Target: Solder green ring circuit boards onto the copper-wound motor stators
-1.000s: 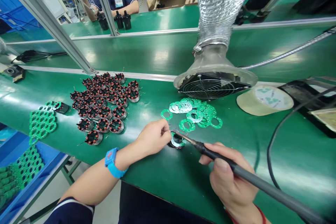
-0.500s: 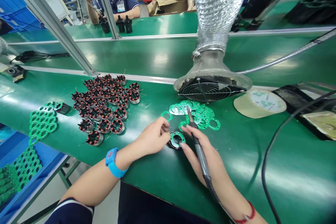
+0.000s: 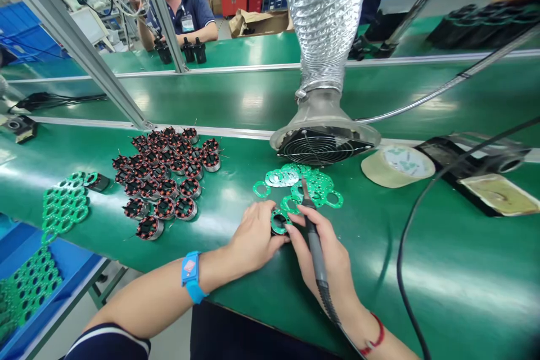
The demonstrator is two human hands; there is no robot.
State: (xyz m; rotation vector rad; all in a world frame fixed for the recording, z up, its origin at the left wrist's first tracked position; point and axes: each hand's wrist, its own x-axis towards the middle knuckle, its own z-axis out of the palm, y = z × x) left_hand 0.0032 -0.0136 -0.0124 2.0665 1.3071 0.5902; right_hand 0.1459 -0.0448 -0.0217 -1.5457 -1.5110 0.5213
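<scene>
My left hand [image 3: 253, 239] is closed around the left side of a motor stator [image 3: 279, 230] topped with a green ring-shaped circuit board [image 3: 274, 219]. Between the fingers of my right hand [image 3: 331, 253] lies a soldering iron [image 3: 316, 253], its tip pointing away from me over loose green ring boards [image 3: 318, 183]. Fingertips of that same hand touch the stator's right side. One single ring board [image 3: 261, 189] lies just beyond my left hand. To the left stand several copper-wound stators [image 3: 166, 188] without boards on top.
A fume extractor fan [image 3: 323, 146] hangs behind the ring boards. Tape roll [image 3: 396, 166] and a soldering sponge tray [image 3: 502, 194] are at right, with a black cable [image 3: 403, 247] nearer me. Stacked green boards [image 3: 65, 202] lie at left. A co-worker [image 3: 189, 11] sits across the bench.
My left hand has opened from a bent-finger pose and wrapped round the stator's side. My right hand still holds the soldering iron. The whole view has shifted slightly.
</scene>
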